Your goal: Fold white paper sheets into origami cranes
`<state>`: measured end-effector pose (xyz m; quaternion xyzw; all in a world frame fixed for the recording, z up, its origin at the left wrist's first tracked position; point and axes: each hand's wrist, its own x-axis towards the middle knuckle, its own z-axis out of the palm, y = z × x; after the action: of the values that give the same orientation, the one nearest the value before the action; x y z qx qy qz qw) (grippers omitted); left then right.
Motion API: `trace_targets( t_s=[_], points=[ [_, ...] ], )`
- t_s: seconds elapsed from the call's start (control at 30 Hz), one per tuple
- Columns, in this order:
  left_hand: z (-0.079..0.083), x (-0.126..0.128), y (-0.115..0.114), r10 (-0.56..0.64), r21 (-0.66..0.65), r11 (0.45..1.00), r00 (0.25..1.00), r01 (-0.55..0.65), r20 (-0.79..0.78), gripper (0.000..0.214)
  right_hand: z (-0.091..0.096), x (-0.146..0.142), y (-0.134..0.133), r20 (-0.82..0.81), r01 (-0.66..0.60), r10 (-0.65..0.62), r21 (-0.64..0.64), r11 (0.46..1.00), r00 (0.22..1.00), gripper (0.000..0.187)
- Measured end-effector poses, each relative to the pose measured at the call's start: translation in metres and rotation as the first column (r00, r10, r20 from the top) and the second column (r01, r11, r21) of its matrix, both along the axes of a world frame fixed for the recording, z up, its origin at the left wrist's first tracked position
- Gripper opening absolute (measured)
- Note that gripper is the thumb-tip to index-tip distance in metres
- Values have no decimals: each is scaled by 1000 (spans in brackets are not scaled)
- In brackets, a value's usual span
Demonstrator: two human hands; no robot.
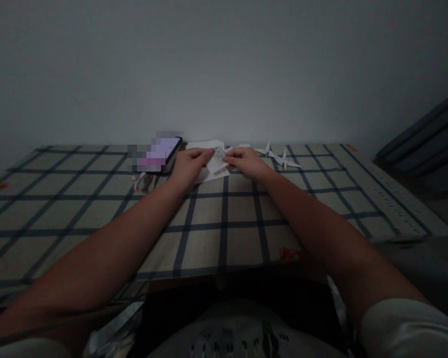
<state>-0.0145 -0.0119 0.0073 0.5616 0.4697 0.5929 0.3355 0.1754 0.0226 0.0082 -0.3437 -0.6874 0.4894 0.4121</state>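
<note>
Between my two hands is a small folded piece of paper, white with some printed marks on it. My left hand pinches its left side between thumb and fingers. On the other side, my right hand grips the right edge with thumb and forefinger. Under and behind it lie white paper sheets, partly covered by my left hand. Folded paper cranes rest on the cloth just right of my right hand.
A phone with a lit, partly blurred screen leans left of my left hand, a pale strap below it. The table wears a checked cloth and meets a plain wall. Orange ties hang at the near edge.
</note>
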Motion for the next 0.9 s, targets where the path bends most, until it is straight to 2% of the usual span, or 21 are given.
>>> trace_targets(
  t_s=[0.1, 0.2, 0.3, 0.4, 0.5, 0.63, 0.77, 0.9],
  points=[
    [1, 0, -1, 6, -17, 1000, 1000, -7, -30, 33, 2, 2, -2, 46, -2, 1, 24, 1000, 999, 8],
    [2, -1, -1, -42, -1, 999, 994, 42, -100, 31, 3, 3, -3, 89, -22, 19, 30, 999, 996, 9],
    [2, -1, -1, -54, 30, 998, 989, 58, -138, 31, 2, 3, -2, 78, -21, 21, 0, 1000, 997, 10],
    [1, -1, 0, -28, 34, 999, 994, 32, -110, 31, 0, 2, -2, 80, -21, 22, -9, 1000, 997, 9],
    [0, -1, 2, -1, 15, 1000, 997, 2, -82, 29, -1, 3, 0, 128, -66, 58, 55, 996, 990, 14],
    [3, -1, -1, -23, 16, 1000, 995, 24, -98, 30, 2, 5, -1, 172, -105, 89, 90, 990, 981, 20],
    [7, 0, -5, -14, 33, 999, 995, 18, -96, 28, 5, 4, -5, 122, -78, 69, 63, 995, 990, 11],
    [4, 1, -4, -12, 41, 999, 1000, 13, -9, 28, 6, 3, -6, 117, -87, 80, 57, 995, 990, 9]
  ],
)
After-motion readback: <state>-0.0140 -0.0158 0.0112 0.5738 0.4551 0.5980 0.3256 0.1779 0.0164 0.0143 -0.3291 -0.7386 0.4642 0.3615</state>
